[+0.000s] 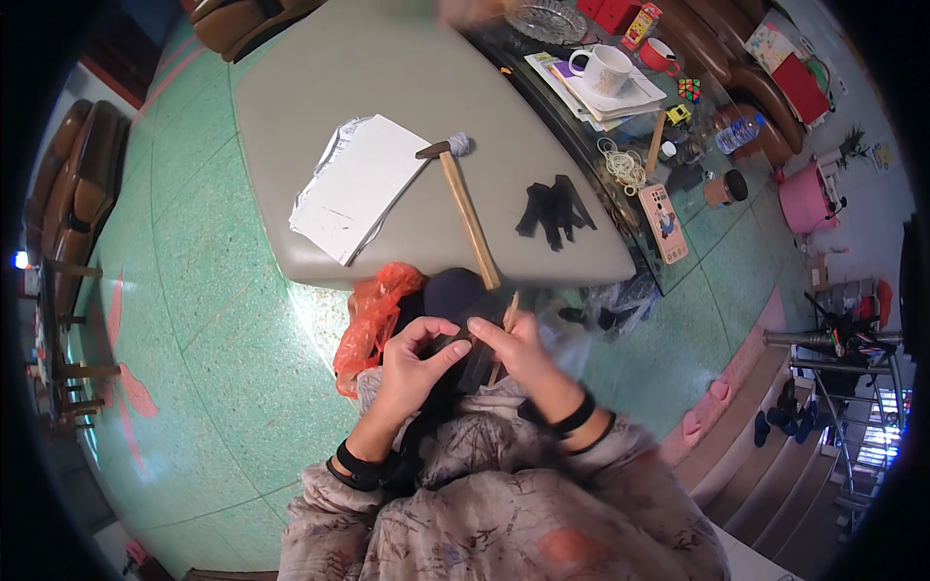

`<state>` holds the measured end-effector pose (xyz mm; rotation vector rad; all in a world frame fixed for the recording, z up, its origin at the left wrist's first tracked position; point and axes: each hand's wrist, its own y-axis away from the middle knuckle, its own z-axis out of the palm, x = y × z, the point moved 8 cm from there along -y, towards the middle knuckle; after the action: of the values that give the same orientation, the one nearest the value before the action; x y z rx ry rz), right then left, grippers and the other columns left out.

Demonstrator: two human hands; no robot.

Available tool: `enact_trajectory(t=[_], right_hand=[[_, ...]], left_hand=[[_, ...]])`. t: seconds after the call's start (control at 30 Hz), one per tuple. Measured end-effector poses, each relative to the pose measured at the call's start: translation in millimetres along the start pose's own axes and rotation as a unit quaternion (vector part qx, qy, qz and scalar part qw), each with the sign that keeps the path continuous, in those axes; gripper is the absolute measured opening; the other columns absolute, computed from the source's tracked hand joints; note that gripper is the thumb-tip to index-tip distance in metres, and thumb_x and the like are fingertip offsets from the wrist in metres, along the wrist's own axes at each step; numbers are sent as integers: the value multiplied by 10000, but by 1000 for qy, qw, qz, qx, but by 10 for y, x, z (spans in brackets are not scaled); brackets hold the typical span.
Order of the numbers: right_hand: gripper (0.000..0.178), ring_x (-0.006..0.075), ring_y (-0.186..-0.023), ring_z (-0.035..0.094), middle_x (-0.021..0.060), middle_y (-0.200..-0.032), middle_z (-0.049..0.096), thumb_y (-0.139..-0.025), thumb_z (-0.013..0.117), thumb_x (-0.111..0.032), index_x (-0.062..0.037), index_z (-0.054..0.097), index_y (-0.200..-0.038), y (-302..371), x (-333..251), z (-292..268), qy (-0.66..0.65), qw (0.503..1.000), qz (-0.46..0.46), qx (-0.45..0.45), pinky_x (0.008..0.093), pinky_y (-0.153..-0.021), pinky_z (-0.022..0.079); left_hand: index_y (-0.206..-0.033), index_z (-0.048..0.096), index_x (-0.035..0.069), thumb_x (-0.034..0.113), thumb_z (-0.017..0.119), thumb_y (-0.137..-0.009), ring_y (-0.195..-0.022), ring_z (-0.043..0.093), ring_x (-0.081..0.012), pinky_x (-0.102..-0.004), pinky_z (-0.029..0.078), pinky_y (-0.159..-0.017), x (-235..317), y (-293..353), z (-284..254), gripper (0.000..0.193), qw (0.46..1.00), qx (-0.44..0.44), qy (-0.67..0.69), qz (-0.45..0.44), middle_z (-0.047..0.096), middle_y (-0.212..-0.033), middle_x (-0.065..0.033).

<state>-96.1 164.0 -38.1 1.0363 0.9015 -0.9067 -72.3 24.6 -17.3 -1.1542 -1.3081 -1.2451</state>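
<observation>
Over my lap, my left hand (415,368) and my right hand (518,351) are close together, thumbs and fingers pinched on a thin black piece (472,366). Its material and full outline are hard to make out against the dark things below. A slim wooden stick, like a pencil (511,312), also sticks out of my right hand. Ahead, on the grey padded seat (349,68), lies a hammer (463,208) with a wooden handle pointing toward me. Its head touches the edge of a white sheet (354,189) with ragged layers. Several black strips (557,211) lie in a pile to the right.
An orange plastic bag (373,324) hangs beside the seat's front edge, with clear plastic (625,305) to the right. The glass table (693,218) holds papers, a white mug (603,73), a cream cord coil (625,167) and a phone case (663,225). Steps (765,465) descend at right.
</observation>
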Motion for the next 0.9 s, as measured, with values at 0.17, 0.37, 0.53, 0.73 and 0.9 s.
enact_trajectory(t=[0.17,0.37,0.53,0.73,0.9], right_hand=[[227,11,-461,372,-67,-587,482,-867,635,-246,-62,606,-737,-17,197,-102,-39,999,31,5,192,-408,262],[182,13,-436,385,-18,-652,571,-851,647,-235,-68,614,-787,46,262,-27,-227,963,144,34,174,-375,252],[161,7,-436,359,-14,-696,590,-845,659,-227,-76,606,-864,33,206,1,-145,980,130,-29,170,-368,241],[140,-5,-444,326,-51,-650,546,-846,665,-207,-88,593,-842,8,174,-67,-120,986,116,-11,174,-373,229],[169,2,-452,363,-55,-605,538,-851,659,-228,-80,602,-792,-26,115,-84,-43,996,77,13,180,-386,262]], left_hand=[[-856,586,11,70,656,-835,-650,563,-90,-216,463,-591,-176,72,3,94,984,11,138,-113,628,-771,-52],[-804,572,-13,11,630,-830,-636,588,-120,-237,489,-583,-182,65,69,68,959,23,261,-111,636,-772,-104],[-782,562,0,25,648,-821,-626,575,-99,-225,478,-573,-217,5,52,98,972,29,192,-133,624,-747,-71],[-791,568,8,52,662,-822,-650,562,-75,-209,470,-596,-139,-19,43,109,988,15,114,-100,614,-743,-34],[-815,583,-17,61,656,-831,-696,543,-66,-209,457,-647,-127,-47,4,108,999,17,18,-39,607,-764,-8]])
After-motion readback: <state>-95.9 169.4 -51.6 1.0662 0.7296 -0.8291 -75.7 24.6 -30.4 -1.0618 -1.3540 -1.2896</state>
